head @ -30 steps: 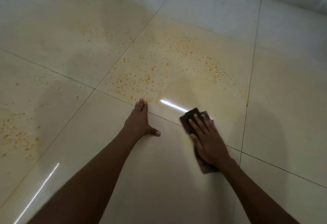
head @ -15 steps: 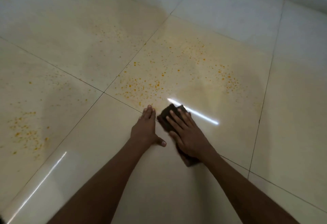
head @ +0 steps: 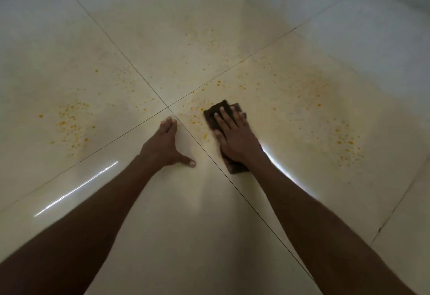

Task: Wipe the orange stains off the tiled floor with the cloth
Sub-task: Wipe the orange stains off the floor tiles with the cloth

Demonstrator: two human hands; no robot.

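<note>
My right hand (head: pixel 235 138) lies flat on the dark brown cloth (head: pixel 220 110), fingers slightly spread and pressing it down onto the tiled floor (head: pixel 209 224); nothing is pinched, the cloth is simply pinned beneath my palm. Its far end shows past my fingertips and its near corner sticks out under my wrist. The cloth sits just right of the point where four tiles meet, on the tile to the right of the grout line (head: pixel 209 157) that runs back toward me. My left hand (head: pixel 164 148) rests palm-down on the near tile, fingers held close together and pointing at that junction, thumb stretched out to the right. Orange stains (head: pixel 195 113) speckle the floor just left of the cloth, touching its edge. More orange specks (head: pixel 72 122) are scattered on the left tile, and another patch (head: pixel 346 142) lies far right.
</note>
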